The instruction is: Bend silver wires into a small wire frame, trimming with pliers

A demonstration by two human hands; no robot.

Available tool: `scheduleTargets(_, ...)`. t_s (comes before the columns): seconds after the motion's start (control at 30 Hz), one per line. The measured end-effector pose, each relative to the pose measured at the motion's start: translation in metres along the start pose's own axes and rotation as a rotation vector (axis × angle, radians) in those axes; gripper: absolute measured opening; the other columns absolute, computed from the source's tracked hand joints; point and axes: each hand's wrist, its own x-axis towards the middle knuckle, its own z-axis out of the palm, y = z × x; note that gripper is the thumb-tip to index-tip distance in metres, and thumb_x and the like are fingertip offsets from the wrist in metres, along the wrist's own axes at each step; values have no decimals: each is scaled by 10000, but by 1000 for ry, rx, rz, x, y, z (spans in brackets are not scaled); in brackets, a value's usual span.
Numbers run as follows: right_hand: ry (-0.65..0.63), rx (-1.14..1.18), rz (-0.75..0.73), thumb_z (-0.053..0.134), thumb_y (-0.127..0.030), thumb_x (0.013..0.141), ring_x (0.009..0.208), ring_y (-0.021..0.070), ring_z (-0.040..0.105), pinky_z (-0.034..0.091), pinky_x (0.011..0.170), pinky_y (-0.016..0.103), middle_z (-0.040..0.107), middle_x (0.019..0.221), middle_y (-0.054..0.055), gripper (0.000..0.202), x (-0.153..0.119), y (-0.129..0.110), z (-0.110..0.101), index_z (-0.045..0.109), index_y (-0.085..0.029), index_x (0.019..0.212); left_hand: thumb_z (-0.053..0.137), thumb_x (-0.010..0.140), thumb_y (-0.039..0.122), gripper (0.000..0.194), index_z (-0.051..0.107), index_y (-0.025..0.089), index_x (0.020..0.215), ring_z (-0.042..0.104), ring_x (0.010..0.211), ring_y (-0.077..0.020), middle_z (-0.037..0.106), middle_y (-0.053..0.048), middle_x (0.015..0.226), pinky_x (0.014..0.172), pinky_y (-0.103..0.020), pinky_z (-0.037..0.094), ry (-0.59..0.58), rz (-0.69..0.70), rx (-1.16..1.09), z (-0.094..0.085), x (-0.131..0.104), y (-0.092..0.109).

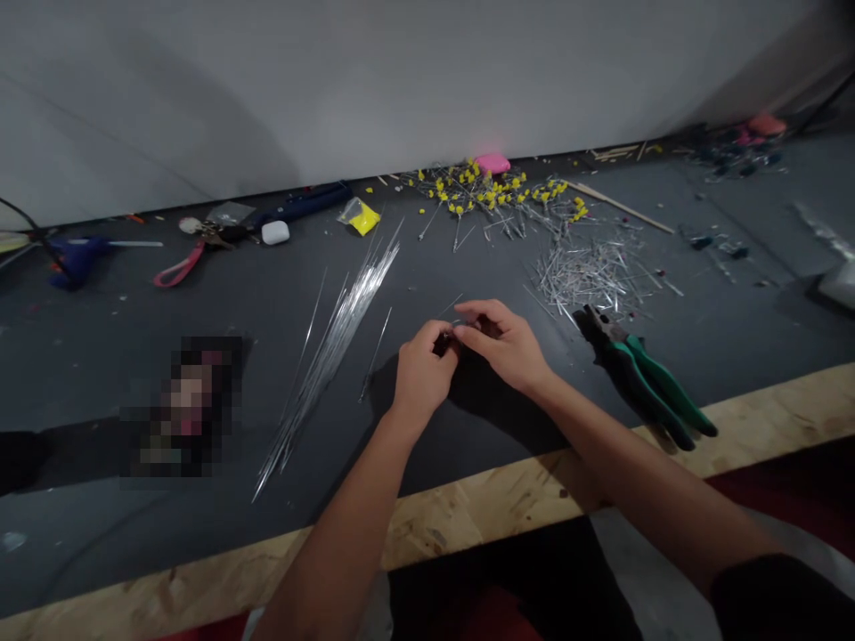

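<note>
My left hand [426,372] and my right hand [504,345] meet above the middle of the grey table. Both are closed, with thumbs and fingertips pinched close together on a thin silvery wire [452,306]. Its end sticks out past my fingers, and the rest is hidden by them. To the left of my hands lies a long bundle of straight wires [344,329], with a single wire [376,354] between it and my left hand. Right of my right hand are a heap of short cut wires [588,274] and green-handled pliers [645,378].
Wire stems with yellow tips [494,191] lie at the back, beside a pink lump [492,164] and a wooden stick [621,206]. Further left are a yellow packet [361,216], a white case [274,233] and a blue glue gun [78,260]. A pixelated object [187,405] lies left.
</note>
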Motion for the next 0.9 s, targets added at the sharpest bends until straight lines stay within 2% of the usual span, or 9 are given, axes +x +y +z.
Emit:
scheduleTargets(0.13, -20, -24, -7, 649, -325, 772, 745, 133, 548, 454, 727, 309, 601, 828, 6, 130, 0, -2, -2, 708, -266, 871, 581, 777, 241, 69, 623, 208, 819, 520, 614, -101, 609, 32, 689, 599, -224, 373, -44, 2, -2, 0, 0, -1)
scheduleTargets(0.3, 10, 84, 96, 667, -361, 749, 762, 136, 587, 470, 746, 307, 650, 868, 15, 203, 3, 0, -4, 701, -237, 906, 625, 745, 255, 102, 613, 186, 820, 570, 697, -116, 627, 13, 750, 658, -234, 420, -91, -58, -182, 0, 2, -5)
scheduleTargets(0.4, 33, 135, 124, 685, -356, 730, 727, 120, 576, 465, 720, 284, 659, 839, 1, 223, 4, 1, -5, 699, -238, 919, 649, 736, 290, 144, 591, 171, 792, 565, 671, -109, 605, 15, 718, 638, -230, 428, -108, -104, -274, 0, 4, -5)
scheduleTargets(0.63, 4, 262, 198, 639, -392, 773, 591, 80, 475, 398, 583, 241, 584, 721, -30, 217, 5, 0, -7, 703, -260, 932, 645, 748, 325, 192, 594, 154, 817, 564, 626, -97, 625, -1, 697, 568, -214, 468, -144, -222, -548, 1, 5, 3)
scheduleTargets(0.9, -5, 367, 222, 662, -320, 762, 600, 68, 474, 385, 568, 225, 583, 758, -36, 176, 6, -2, -8, 686, -261, 926, 677, 729, 312, 191, 615, 144, 798, 568, 600, -89, 652, -17, 713, 525, -205, 473, -146, -271, -664, 1, 7, 0)
